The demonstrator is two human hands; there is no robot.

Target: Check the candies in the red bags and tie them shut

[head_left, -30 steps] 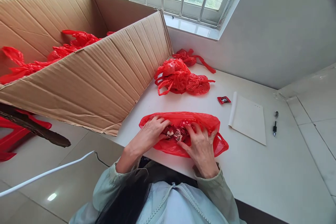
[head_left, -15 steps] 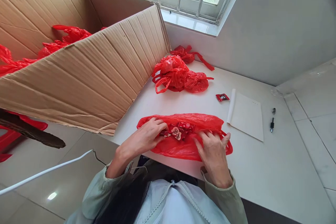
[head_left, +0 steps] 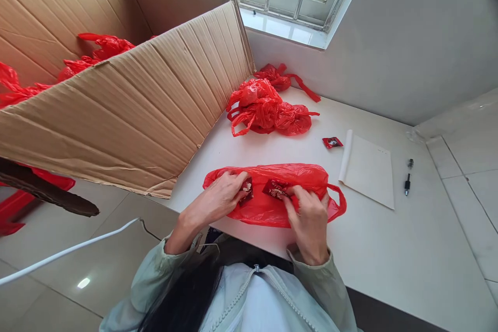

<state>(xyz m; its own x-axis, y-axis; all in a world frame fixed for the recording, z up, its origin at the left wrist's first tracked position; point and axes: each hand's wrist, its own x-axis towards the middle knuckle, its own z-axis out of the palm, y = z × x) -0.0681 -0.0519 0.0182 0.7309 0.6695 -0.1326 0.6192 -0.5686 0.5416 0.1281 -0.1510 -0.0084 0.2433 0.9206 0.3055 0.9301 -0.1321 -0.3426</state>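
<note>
A: Where was the open red bag (head_left: 268,214) laid?

B: It was laid on the white table (head_left: 389,254), close to the near edge. Its long side was stretched from left to right, and its loop handle (head_left: 342,201) was pointed to the right.

A: What was seen at the left hand (head_left: 220,194)?

B: A dark red packet (head_left: 248,191) was touched by the fingertips, over the bag. It was stood nearly up and down, with its top leaned a bit to the right. Part of it was hidden, so it could not be told whether it was pinched.

A: And at the right hand (head_left: 308,213)?

B: The right end of a second packet (head_left: 274,189) was pinched between thumb and finger. That one was turned longways, left to right, with its right end tipped a little toward the person. A gap was left between the two packets.

A: What else was seen?

B: Tied red bags (head_left: 257,106) were heaped beside a big cardboard box (head_left: 155,109). A small loose packet (head_left: 332,142) was seen near some paper (head_left: 368,168), and a pen (head_left: 407,185) was set farther right.
</note>
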